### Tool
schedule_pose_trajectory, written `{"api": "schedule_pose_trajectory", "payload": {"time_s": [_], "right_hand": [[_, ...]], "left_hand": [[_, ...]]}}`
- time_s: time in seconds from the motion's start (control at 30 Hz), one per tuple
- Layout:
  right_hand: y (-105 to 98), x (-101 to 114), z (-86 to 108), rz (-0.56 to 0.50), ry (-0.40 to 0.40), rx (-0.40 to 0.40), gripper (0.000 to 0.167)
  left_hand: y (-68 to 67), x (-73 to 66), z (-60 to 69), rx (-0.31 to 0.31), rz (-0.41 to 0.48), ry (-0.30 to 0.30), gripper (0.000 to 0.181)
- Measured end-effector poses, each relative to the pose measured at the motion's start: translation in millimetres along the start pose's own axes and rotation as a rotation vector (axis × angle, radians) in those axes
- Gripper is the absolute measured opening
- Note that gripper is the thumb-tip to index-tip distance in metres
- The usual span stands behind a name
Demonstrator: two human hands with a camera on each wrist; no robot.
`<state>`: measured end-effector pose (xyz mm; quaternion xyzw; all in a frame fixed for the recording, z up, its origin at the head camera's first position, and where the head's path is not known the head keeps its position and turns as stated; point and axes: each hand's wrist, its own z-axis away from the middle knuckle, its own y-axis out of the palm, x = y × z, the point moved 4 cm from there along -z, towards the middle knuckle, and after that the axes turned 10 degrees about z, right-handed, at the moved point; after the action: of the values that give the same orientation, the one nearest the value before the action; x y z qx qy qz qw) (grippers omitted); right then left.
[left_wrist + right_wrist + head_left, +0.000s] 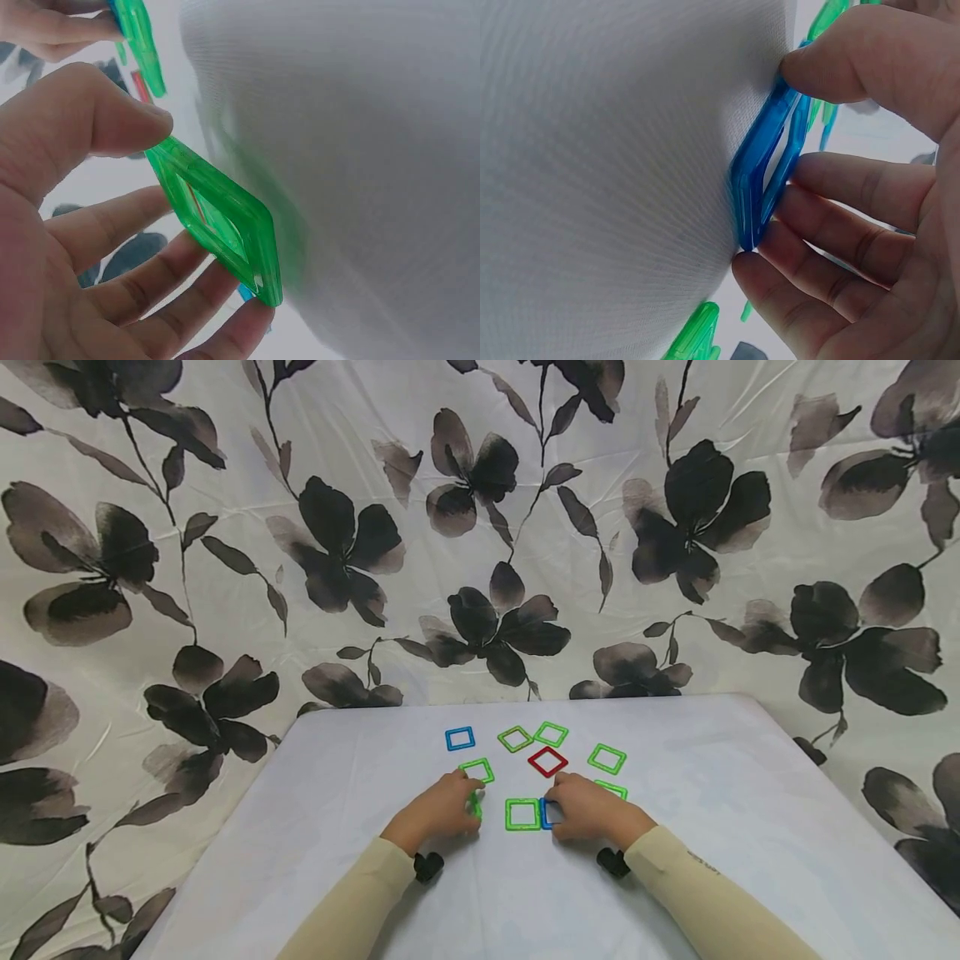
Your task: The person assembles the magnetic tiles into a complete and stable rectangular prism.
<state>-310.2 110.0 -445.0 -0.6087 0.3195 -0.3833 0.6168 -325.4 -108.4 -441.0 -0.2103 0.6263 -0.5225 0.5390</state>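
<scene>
My left hand (442, 808) pinches a green square frame tile (217, 174) between the thumb and the fingertips. That tile looks tilted at the white cloth, and the hand hides part of it in the head view. My right hand (597, 810) holds a blue square frame tile (761, 150) by its edges, thumb on one side and fingers on the other. In the head view the blue tile (544, 814) lies side by side with another green square tile (522, 828), their edges seeming to touch. This pair is right of my left hand.
Beyond the hands lie a blue square tile (461, 748), a red one (548, 776) and several green ones, among them one by my left fingertips (488, 770) and one partly behind my right hand (613, 787). A white-clothed table (337, 793) meets a floral backdrop (480, 552).
</scene>
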Motion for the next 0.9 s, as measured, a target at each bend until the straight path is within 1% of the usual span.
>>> {"api": "schedule_pose_trajectory", "payload": {"time_s": [0.23,0.47,0.77,0.9], "right_hand": [[1.6,-1.8,-0.5,0.005,0.005,0.01,0.043],[-0.2,-0.1,-0.5,0.007,0.005,0.003,0.044],[-0.7,1.2,0.6,0.007,0.016,0.002,0.045],[-1.0,0.9,0.8,0.003,0.017,0.005,0.045]], "left_hand": [[-1.8,-3.9,-2.1,0.011,0.025,-0.019,0.073],[-3.2,-6.7,-2.6,0.017,0.04,-0.011,0.081],[-3.4,-8.7,-1.8,0.02,0.051,0.0,0.074],[-4.5,-11.9,-1.2,0.012,0.053,0.022,0.072]]}}
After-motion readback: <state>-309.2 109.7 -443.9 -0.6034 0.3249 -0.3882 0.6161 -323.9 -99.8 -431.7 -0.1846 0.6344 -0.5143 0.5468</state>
